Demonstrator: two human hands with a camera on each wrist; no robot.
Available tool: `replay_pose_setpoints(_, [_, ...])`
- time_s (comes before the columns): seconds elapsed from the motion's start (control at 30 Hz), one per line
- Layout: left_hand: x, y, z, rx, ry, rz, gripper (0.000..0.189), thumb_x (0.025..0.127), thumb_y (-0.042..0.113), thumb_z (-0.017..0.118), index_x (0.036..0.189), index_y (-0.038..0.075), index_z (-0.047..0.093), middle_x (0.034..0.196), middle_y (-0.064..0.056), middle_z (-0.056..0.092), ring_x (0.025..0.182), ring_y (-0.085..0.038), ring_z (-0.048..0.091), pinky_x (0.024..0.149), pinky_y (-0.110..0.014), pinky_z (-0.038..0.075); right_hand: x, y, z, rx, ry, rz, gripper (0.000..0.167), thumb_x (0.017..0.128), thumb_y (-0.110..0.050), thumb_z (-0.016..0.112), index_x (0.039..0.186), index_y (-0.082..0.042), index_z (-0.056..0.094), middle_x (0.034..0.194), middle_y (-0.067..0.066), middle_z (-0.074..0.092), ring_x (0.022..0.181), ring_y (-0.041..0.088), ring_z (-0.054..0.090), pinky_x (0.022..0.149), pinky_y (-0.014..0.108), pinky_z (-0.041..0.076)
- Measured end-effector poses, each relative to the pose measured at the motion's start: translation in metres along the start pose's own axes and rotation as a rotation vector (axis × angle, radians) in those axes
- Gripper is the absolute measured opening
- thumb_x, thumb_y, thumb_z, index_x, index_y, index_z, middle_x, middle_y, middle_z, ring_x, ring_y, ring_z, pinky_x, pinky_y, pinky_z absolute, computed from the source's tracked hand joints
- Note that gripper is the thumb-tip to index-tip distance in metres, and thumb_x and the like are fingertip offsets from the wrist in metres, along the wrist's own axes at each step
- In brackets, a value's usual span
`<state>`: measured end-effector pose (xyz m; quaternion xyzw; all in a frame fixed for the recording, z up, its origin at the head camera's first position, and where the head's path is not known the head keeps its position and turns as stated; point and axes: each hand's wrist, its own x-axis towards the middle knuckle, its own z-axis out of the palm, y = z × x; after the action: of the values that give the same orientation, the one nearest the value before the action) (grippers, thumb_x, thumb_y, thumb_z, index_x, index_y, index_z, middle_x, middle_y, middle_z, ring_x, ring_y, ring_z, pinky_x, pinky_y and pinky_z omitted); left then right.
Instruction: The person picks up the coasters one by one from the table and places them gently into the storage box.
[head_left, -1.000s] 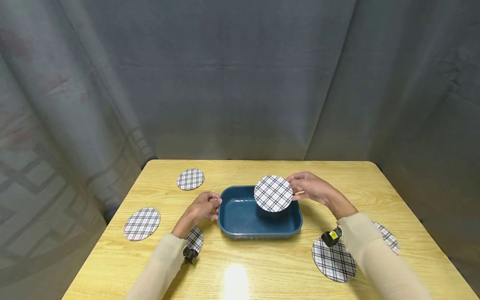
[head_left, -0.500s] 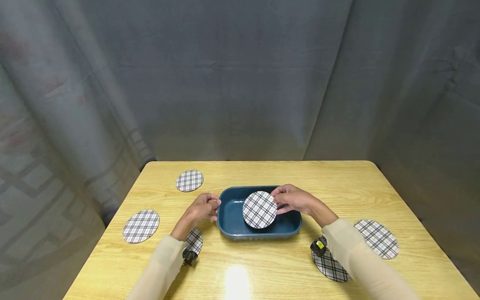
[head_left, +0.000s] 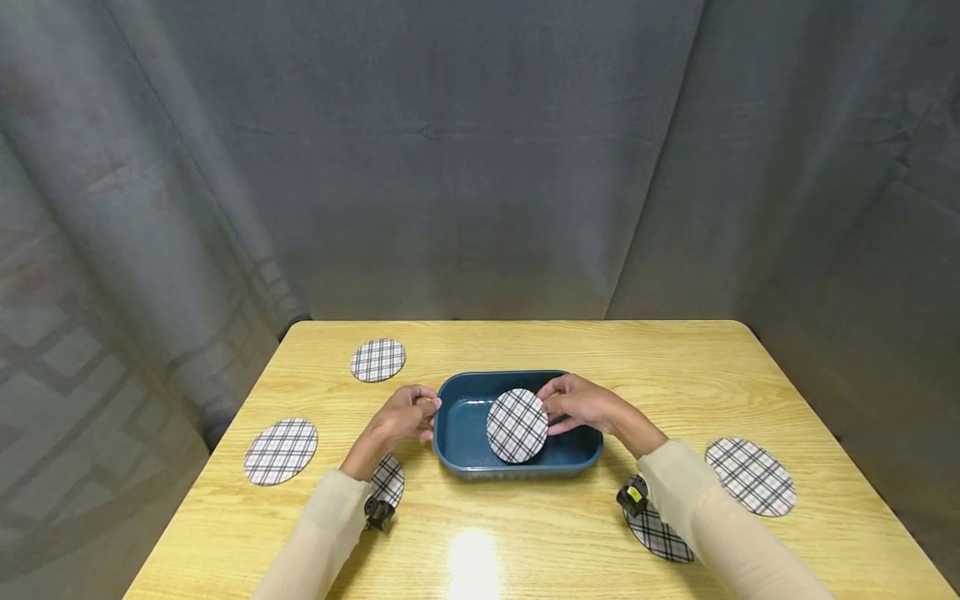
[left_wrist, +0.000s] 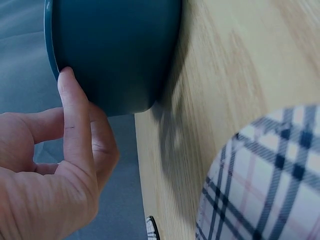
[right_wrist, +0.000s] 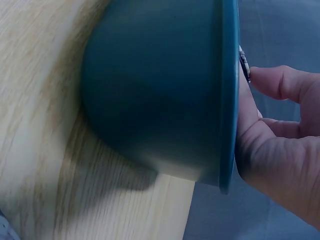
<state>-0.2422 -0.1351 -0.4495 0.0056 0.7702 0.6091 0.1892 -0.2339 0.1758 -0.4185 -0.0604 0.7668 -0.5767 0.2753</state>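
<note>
A deep blue rectangular dish stands on the wooden table. My left hand holds the dish's left end; in the left wrist view, the thumb lies against its wall at the rim. A round plaid coaster is tilted over the dish's inside, pinched at its right edge by my right hand. In the right wrist view, the dish wall hides most of the coaster and some of the fingers. Whether the coaster touches the dish's bottom I cannot tell.
Plaid coasters lie flat about the table: one at the back left, one at the left, one at the right. Others are partly under my left wrist and right forearm. Grey curtains hang behind.
My right hand has carried the coaster left and down, from above the dish's right rim to inside its middle. The last half second shows only slight lowering. My left hand stays at the dish.
</note>
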Motion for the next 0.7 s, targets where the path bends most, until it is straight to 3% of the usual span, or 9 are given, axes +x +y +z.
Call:
replay_pose_setpoints(0.37, [-0.001,0.002,0.001,-0.003,0.001,-0.001,0.023,0.102,0.005,0.052,0.120,-0.009,0.052,0.090,-0.011,0.056,0.074,-0.015,0.056,0.058,-0.024,0.055,-0.009,-0.010,-0.004,-0.104,0.038,0.008,0.024,0.097,-0.001,0.054,0.116,0.014,0.054,0.105,0.021,0.064,0.093,0.026,0.067,0.080,0.038,0.061])
replay_pose_setpoints(0.7, [-0.001,0.002,0.000,-0.006,0.004,-0.008,0.021,0.102,0.005,0.052,0.119,-0.008,0.052,0.088,-0.009,0.055,0.074,-0.015,0.056,0.056,-0.023,0.054,-0.031,-0.024,-0.027,-0.219,0.078,-0.019,0.024,0.099,-0.006,0.056,0.116,0.011,0.055,0.112,0.025,0.063,0.106,0.040,0.065,0.085,0.045,0.059])
